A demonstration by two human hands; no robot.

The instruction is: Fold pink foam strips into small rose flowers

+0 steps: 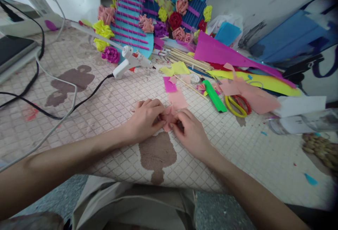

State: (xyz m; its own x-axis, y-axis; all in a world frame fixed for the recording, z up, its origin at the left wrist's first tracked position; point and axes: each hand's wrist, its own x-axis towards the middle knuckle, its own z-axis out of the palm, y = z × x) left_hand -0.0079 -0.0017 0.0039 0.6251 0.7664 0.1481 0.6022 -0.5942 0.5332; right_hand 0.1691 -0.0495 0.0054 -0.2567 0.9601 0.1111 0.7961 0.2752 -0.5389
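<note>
Both hands meet over a small piece of pink crepe paper (169, 113) at the near middle of the table. My left hand (148, 117) pinches its left side between thumb and fingers. From the other side, my right hand (190, 130) grips the right edge in a pinch. The paper looks creased, and its edges are partly hidden by the fingertips. Just beyond it lie a flat pink paper strip (178, 98) and a magenta paper square (169, 85). A thin wooden stick (194, 88) rests to their right.
A white glue gun (129, 62) lies left of centre, its black cord running left. Rightward are a green utility knife (214, 96), yellow-and-red-handled scissors (236, 106) and a clear bottle (303, 121). Blue boards with paper flowers (134, 18) stand behind, near bundled sticks (188, 60).
</note>
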